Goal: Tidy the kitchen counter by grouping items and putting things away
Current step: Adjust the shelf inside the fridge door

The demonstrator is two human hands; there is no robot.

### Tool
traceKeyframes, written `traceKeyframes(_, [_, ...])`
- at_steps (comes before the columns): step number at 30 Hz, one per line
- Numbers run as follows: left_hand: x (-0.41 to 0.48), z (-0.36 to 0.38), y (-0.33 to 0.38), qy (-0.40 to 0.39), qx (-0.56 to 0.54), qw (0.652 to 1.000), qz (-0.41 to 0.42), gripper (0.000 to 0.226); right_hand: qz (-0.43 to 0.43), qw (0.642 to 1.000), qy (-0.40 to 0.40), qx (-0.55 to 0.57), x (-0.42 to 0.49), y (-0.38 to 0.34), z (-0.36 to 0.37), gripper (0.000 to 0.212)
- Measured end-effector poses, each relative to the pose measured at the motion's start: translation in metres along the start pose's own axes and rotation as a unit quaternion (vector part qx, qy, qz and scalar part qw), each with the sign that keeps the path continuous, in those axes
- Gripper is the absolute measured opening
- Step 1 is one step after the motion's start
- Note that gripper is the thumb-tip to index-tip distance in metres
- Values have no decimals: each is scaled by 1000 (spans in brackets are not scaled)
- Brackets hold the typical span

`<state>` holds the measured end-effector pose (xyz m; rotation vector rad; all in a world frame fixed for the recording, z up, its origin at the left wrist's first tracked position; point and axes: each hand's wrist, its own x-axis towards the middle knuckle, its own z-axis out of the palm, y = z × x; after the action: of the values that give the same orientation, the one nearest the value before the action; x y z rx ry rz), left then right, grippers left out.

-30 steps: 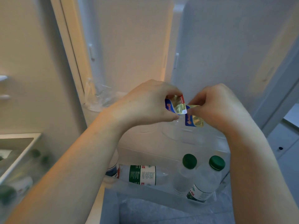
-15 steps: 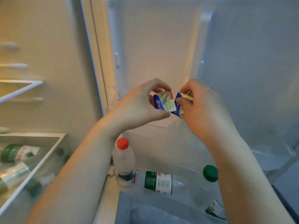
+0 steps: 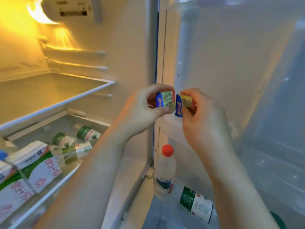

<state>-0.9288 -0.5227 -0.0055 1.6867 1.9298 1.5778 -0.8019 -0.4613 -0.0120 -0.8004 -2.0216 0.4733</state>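
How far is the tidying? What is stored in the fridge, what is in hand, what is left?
Done: milk cartons and green-labelled bottles sit on the lower shelf; a red-capped bottle stands in the door. In hand: left hand pinches one foil packet, right hand a second packet. Left: storing both packets; the counter is out of view.

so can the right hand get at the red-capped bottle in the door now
Probably reachable: the red-capped bottle stands below the right hand with nothing between, but its grip is taken by a foil packet.
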Motion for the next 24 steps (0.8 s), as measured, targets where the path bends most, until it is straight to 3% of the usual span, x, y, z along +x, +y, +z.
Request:
traceKeyframes(11, [-68, -48, -1, 190, 43, 971, -137, 47, -74, 986, -79, 129, -25, -44, 46, 32])
traceKeyframes(15, [-112, -52, 4, 277, 76, 938, -193, 34, -82, 974, -147, 152, -47, -55, 51, 37])
traceKeyframes(19, [-157, -37, 12, 330, 122, 909, -223, 27, -114, 959, -189, 178, -72, -57, 48, 20])
traceKeyframes(24, [-227, -2, 32, 433, 156, 838, -292, 26, -176, 922, -268, 219, -122, -54, 35, 13])
